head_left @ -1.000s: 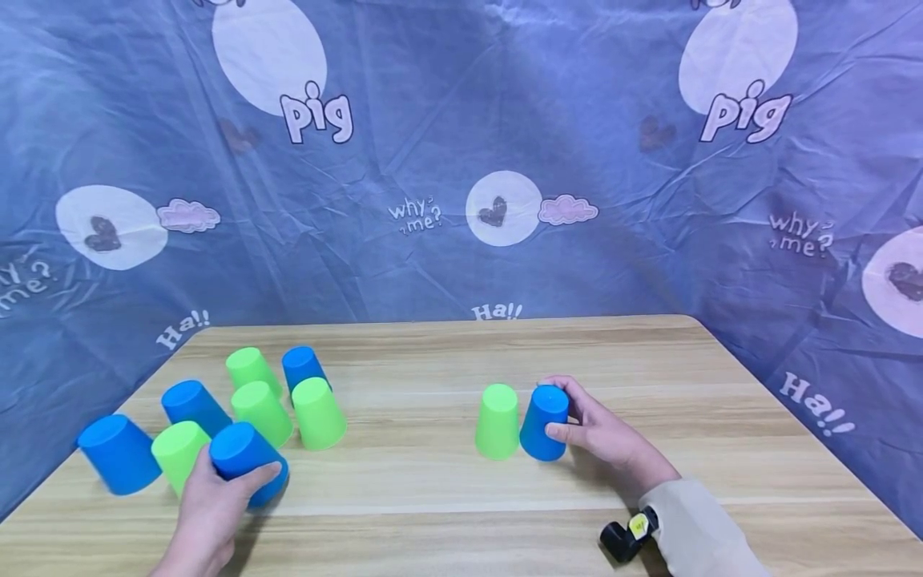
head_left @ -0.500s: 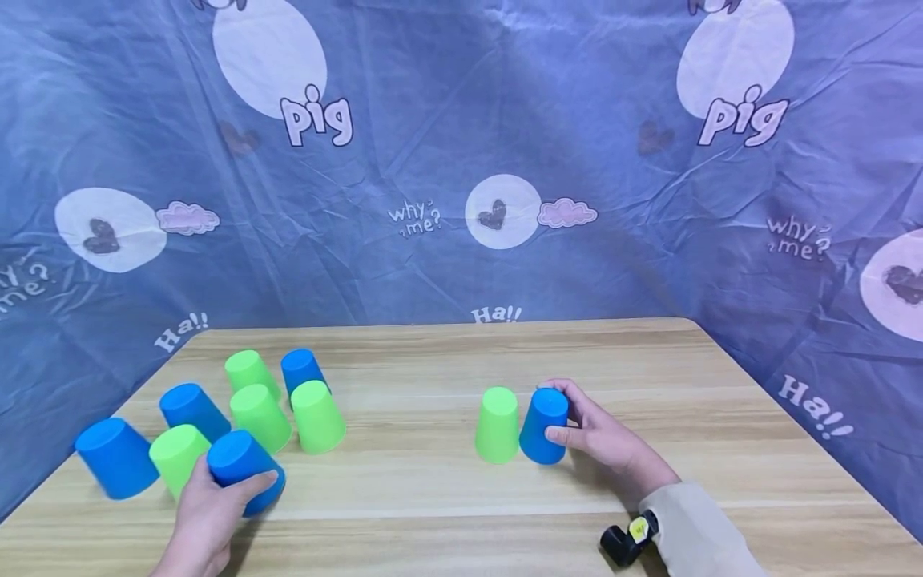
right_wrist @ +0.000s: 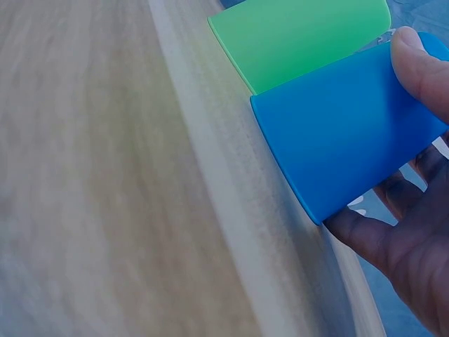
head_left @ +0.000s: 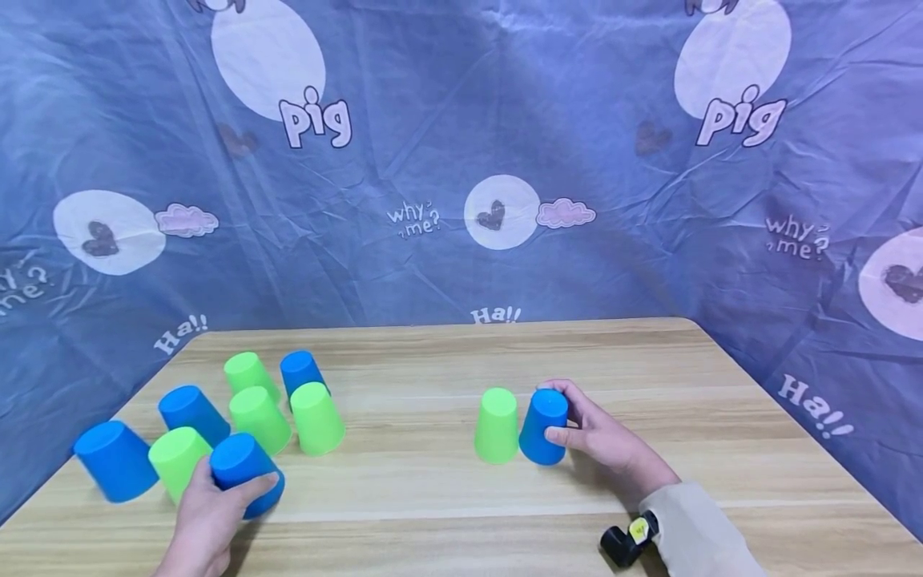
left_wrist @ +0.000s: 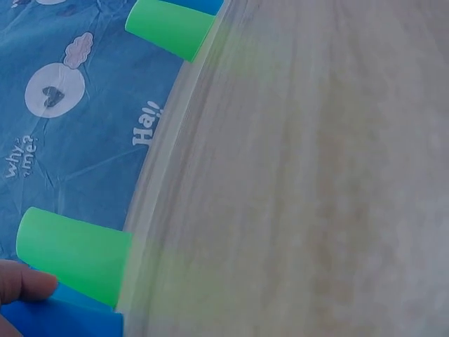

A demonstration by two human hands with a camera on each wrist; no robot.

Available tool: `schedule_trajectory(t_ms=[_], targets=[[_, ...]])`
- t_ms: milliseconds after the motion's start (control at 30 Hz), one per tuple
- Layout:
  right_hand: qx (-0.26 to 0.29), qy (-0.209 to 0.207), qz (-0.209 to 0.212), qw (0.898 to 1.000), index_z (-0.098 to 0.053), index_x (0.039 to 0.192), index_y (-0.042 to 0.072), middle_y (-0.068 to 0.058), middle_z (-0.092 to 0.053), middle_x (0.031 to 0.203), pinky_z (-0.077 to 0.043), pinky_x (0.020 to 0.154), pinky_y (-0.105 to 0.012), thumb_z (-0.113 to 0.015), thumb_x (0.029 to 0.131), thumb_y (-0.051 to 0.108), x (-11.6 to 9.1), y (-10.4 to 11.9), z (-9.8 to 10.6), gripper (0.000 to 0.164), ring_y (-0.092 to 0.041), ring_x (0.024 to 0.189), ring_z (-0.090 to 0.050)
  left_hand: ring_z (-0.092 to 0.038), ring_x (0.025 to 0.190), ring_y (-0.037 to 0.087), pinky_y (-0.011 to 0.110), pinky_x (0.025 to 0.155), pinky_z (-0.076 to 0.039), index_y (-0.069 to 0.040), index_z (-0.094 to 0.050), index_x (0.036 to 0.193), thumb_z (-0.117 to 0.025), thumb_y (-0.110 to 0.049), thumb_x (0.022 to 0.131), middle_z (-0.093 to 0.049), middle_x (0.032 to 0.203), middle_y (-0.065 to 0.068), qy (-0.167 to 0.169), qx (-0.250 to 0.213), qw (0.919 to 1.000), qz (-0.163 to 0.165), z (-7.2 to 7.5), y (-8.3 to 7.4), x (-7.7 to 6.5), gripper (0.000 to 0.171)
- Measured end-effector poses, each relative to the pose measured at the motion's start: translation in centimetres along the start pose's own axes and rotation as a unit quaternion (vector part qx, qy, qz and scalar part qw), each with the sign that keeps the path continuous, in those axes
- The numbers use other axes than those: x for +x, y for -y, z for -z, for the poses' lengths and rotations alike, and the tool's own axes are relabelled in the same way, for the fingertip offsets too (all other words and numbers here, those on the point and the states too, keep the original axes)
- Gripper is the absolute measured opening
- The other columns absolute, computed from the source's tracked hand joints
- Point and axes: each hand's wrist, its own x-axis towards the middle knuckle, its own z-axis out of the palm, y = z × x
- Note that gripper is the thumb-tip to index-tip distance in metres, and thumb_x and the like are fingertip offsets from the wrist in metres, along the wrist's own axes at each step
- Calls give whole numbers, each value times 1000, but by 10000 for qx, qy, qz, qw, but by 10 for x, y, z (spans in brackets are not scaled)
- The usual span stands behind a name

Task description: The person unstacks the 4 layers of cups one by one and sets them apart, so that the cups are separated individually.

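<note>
My left hand grips a blue cup at the front of a cluster on the left; the cup is upside down. Just behind that hand stands a green cup, partly covered by the fingers. On the right, my right hand holds another upside-down blue cup, thumb on the near side and fingers behind. Close against its left side stands a green cup. The right wrist view shows the thumb pressed on the blue cup, fingers beneath it.
More upside-down cups fill the left cluster: a blue cup at the outer left, a blue cup, a green cup, a green cup, and a green cup and blue cup behind. A printed cloth hangs behind the wooden table.
The left hand and its blue cup sit slightly lower in the head view, as the whole scene has shifted down a little. The right hand keeps its hold on its blue cup.
</note>
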Motion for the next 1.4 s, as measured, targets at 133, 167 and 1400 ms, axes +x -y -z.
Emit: schedule_trajectory(t_ms=[133,167,1400], targets=[[-5,-7,-27,10000,-29,133,6,-21,-41,131,-20,101,-68,-60,89,17,0,1,-1,54,-45,128,-31,-12,136,44,60,108,-19,-7,-1,148,-68,-17,83,-6,152,23,-502,-296,9971,-495,1,-14,-10,94],[-4,-4,-43,10000,-29,133,6,-21,-41,132,-20,101,-68,-60,89,17,0,1,-1,55,-45,128,-30,-12,138,39,55,111,-18,-10,-5,148,-67,-15,84,-8,153,19,-727,-364,9943,-686,0,-20,-14,90],[136,12,70,9999,-27,134,6,-22,-39,132,-23,101,-67,-59,90,15,0,-1,0,56,-46,127,-31,-25,136,37,50,111,-21,-7,-32,140,-70,-6,77,-31,146,16,2327,-1336,9349,-2323,-202,-75,-49,73]])
